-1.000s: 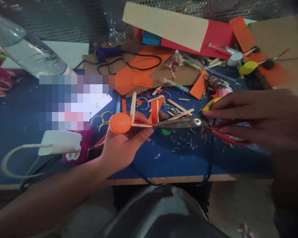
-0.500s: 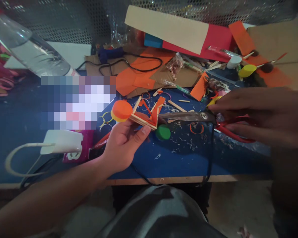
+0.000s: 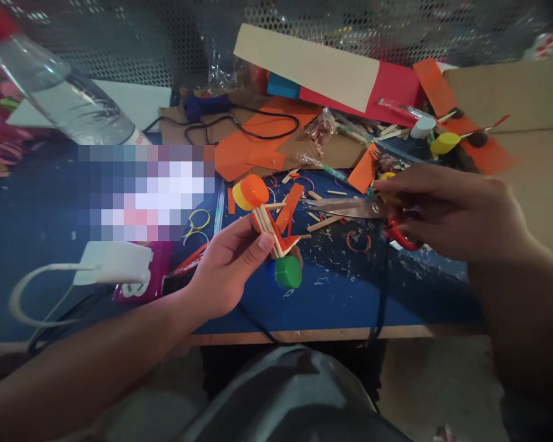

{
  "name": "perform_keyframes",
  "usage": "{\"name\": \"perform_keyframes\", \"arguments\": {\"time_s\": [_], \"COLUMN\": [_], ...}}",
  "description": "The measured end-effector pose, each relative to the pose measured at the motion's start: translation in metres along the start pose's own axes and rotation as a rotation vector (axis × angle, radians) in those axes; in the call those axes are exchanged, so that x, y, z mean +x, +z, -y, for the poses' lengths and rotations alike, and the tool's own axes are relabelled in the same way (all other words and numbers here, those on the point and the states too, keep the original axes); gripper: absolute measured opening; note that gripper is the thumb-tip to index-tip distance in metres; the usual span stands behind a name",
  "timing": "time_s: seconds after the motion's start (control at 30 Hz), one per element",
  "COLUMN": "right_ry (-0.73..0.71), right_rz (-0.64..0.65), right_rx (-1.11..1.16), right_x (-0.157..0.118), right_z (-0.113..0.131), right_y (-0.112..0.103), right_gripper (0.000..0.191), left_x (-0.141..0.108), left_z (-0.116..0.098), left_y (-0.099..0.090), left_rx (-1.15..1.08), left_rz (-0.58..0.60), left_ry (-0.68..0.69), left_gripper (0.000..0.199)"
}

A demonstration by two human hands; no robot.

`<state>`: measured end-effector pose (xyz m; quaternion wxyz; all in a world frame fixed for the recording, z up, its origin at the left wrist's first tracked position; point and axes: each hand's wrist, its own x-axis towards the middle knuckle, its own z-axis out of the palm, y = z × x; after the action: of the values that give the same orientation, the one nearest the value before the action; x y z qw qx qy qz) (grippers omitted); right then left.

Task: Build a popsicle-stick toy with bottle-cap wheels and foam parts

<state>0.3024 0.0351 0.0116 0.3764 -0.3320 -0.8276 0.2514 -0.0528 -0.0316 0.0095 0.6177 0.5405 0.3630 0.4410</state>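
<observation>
Between the thumb and fingers of my left hand is a small craft-stick model, tilted above the blue table. Orange paper strips stick up from it. An orange and yellow bottle cap is at its upper end, and a green cap with some blue behind it is at the lower end. My right hand is closed round the red and yellow handles of a pair of scissors. The blades point left toward the model, a short way off it, and look closed or nearly so.
Loose sticks, paper shavings and rubber bands litter the blue table. Behind lie cardboard, orange paper and a blue glue gun with its cable. At left are a water bottle and a white charger on a power strip.
My left hand has turned the model, so its caps now sit upper left and lower right. The scissors have drawn slightly right and up, away from the model.
</observation>
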Motion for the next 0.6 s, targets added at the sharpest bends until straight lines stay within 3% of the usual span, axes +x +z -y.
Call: {"name": "perform_keyframes", "arguments": {"time_s": [0.13,0.3,0.6], "right_ry": [0.075,0.11,0.191], "right_rz": [-0.064,-0.135,-0.238], "right_rx": [0.114,0.223,0.195], "right_x": [-0.002,0.0,-0.002], "right_z": [0.0,0.005,-0.003], "right_y": [0.012,0.02,0.025], "right_gripper": [0.066,0.071,0.071], "left_x": [0.0,0.002,0.003], "left_z": [-0.005,-0.001,-0.002], "left_y": [0.003,0.005,0.001], "left_rx": [-0.063,0.041,0.327], "left_rz": [0.001,-0.081,-0.196], "left_ry": [-0.012,0.024,0.264], "left_gripper": [0.025,0.024,0.015]}}
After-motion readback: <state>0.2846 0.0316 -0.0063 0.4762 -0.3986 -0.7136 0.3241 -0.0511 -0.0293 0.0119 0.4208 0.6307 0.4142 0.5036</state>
